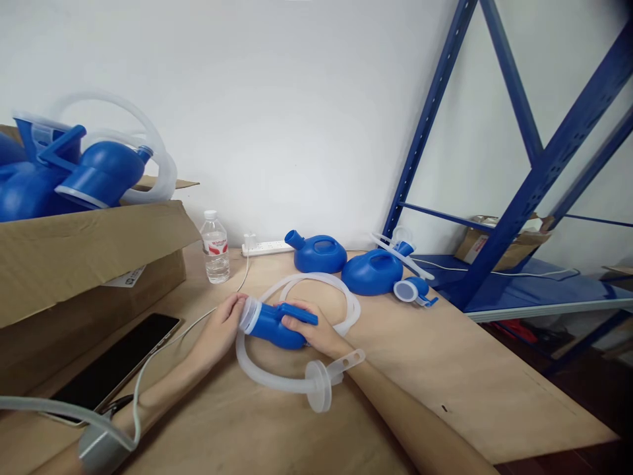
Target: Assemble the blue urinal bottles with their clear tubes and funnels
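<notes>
Head view: gripped around handle in right hand [321, 335], blue container [266, 323], above middle of tabletop [445, 363], mouth pointing toward left edge. Pinched at clear collar [250, 315] by fingers of left hand [228, 318]. Looped around container on tabletop: translucent hose [270, 379], ending nearer front edge in disc cap [320, 389]. Along back edge: water bottle [216, 257], power strip [270, 248], two blue jugs [370, 272]. Toward left edge: cardboard box [93, 247], dark-screened device [119, 359].
</notes>
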Demonstrator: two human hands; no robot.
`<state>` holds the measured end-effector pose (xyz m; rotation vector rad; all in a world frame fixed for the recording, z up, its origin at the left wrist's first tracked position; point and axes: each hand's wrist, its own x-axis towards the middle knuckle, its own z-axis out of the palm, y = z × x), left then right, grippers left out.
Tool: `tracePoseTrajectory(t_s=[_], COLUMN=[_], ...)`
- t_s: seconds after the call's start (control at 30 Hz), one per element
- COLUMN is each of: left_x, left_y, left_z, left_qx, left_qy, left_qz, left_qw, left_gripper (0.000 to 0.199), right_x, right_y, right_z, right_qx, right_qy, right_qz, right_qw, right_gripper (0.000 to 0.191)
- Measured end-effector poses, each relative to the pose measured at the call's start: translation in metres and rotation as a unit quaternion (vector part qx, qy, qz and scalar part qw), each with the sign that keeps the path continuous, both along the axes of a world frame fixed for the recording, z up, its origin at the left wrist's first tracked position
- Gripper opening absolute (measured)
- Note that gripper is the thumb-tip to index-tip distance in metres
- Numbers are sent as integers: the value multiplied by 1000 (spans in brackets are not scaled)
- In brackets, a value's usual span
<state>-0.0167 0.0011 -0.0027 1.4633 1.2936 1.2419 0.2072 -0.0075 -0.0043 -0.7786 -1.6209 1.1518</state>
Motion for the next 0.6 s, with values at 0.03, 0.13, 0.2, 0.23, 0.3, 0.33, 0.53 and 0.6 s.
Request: tracePoseTrajectory(t_s=[0.03, 0.13, 0.2, 0.23, 0.3, 0.33, 0.53, 0.6], left_x=[-1, -4, -6, -7, -7, -7, -9, -13], left_y=[1, 3, 1, -1, -5, -6, 7, 13], left_z=[-1, 2, 7, 10, 14, 15, 14, 14], left_qx=[9, 0, -2, 0, 5, 5, -17, -4], left_qy=[18, 7, -15, -21, -16, -6, -66, -121], left_qz=[-3, -10, -40, -63, -102, -114, -46, 7], left_qw=[1000, 1000, 999, 998, 995, 993, 997, 993], left_gripper=[38, 42, 46, 48, 53, 55, 66, 69], right_x=[0, -1, -2, -2, -1, -1, 0, 1], right_y=[0, 1, 1, 2, 2, 2, 2, 2], right_z=[0, -1, -2, -1, -1, -1, -2, -2], right_qx=[-2, -12, -22, -29, -51, -65, -106, -107], right_qy=[3, 24, 40, 50, 72, 85, 114, 108], right_qz=[-2, -23, -37, -42, -51, -56, -63, -60], right_qw=[1000, 999, 998, 997, 995, 993, 986, 987], right_gripper=[42, 45, 47, 48, 50, 52, 55, 57])
